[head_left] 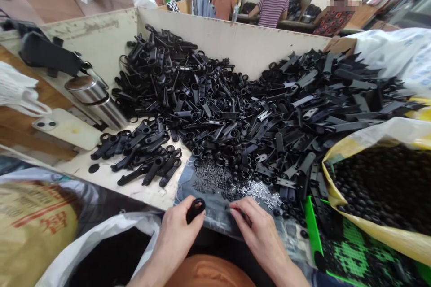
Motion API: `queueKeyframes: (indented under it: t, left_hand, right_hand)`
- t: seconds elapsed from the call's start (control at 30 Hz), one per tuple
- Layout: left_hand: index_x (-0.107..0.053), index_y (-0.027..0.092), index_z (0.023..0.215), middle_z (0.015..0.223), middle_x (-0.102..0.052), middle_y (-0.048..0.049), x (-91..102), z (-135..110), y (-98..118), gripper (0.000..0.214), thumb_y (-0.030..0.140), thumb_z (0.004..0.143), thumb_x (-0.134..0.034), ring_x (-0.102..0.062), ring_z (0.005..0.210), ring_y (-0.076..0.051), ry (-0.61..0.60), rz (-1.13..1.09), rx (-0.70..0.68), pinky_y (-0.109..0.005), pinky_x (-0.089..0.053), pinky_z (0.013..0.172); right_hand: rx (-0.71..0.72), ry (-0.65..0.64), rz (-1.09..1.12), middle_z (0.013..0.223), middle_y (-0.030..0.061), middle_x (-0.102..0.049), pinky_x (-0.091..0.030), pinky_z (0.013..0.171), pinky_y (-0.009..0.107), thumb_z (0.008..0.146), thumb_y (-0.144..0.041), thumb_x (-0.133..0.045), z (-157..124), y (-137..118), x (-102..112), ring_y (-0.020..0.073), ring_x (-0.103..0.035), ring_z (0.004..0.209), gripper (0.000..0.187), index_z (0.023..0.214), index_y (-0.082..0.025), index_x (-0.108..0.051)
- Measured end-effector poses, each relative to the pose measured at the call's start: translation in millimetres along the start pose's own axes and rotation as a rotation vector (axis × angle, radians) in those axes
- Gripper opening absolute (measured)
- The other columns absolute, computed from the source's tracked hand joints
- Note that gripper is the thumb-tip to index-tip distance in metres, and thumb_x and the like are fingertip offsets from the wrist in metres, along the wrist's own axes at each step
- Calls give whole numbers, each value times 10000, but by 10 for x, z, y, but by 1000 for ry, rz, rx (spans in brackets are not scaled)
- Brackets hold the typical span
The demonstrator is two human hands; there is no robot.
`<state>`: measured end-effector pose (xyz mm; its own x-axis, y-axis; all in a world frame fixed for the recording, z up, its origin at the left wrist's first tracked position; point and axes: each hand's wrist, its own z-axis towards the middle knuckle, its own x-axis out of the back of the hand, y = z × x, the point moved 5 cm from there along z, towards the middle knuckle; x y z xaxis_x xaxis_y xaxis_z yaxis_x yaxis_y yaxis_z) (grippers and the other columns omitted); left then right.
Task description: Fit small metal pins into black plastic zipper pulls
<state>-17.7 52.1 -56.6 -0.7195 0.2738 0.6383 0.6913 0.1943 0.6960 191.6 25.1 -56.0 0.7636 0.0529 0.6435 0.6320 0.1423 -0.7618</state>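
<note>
My left hand (180, 226) is closed around a black plastic part with a ring end (195, 209), its ring sticking out above my thumb. Most of that part is hidden in the palm. My right hand (256, 226) is apart from it, fingers bent and pinched together; something small and dark shows between them, too hidden to name. Both hands are over the front edge of a dark work mat (215, 208). Just beyond them lie a heap of small dark screws (210, 176) and a heap of silvery pins (261, 193).
Behind are piles of black ring-ended parts (188, 85) and flat black strips (323, 89). Finished-looking black pieces (144, 148) lie at left, near a steel flask (101, 101) and a phone (67, 129). A yellow bag (377, 215) and green tray (314, 233) stand at right. Co-workers sit beyond.
</note>
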Motion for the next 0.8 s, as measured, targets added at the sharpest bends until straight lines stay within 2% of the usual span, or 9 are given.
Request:
queueKeyframes:
  t: [0.1, 0.23, 0.33, 0.47, 0.67, 0.8]
  left_hand:
    - [-623, 235, 782, 652, -645, 24, -15, 130, 110, 180, 282, 907, -502, -600, 636, -173, 47, 123, -52, -266, -377, 633]
    - [-674, 236, 891, 722, -704, -8, 48, 257, 99, 203, 281, 931, -481, -642, 690, -200, 96, 181, -69, -281, -392, 668]
    - [-681, 242, 869, 735, -722, 1, 75, 311, 104, 196, 287, 936, -502, -668, 706, -192, 61, 206, -114, -265, -409, 670]
    - [-706, 256, 949, 798, -758, 0, 55, 362, 163, 170, 251, 934, -536, -707, 769, -204, 29, 264, -181, -268, -412, 689]
    - [-710, 276, 982, 819, -780, -11, 49, 361, 165, 210, 154, 903, -558, -746, 829, -253, -2, 385, -244, -288, -391, 675]
    - [-690, 274, 898, 795, -775, 0, 63, 372, 128, 167, 168, 911, -563, -749, 809, -240, -1, 432, -245, -281, -401, 657]
  right_hand:
    - [34, -15, -104, 923, 42, -672, -510, 708, 285, 1098, -349, -404, 84, -3, -102, 199, -698, 805, 307, 982, -238, -667]
    - [41, -18, -154, 909, 36, -656, -501, 680, 282, 1110, -365, -368, 92, 26, -170, 189, -697, 767, 347, 961, -240, -656]
    - [68, -20, -144, 908, 32, -650, -491, 671, 271, 1115, -350, -363, 78, 42, -178, 178, -690, 762, 342, 959, -239, -648]
    - [108, -23, -135, 900, 30, -647, -475, 661, 269, 1116, -330, -367, 65, 52, -188, 172, -680, 747, 318, 980, -230, -636]
    - [87, -28, -102, 933, 35, -650, -477, 683, 270, 1114, -313, -371, 41, 58, -193, 175, -681, 775, 293, 1008, -230, -632]
    - [73, -54, -97, 936, 35, -661, -472, 675, 275, 1098, -291, -407, 69, 63, -185, 180, -685, 772, 268, 1000, -234, -649]
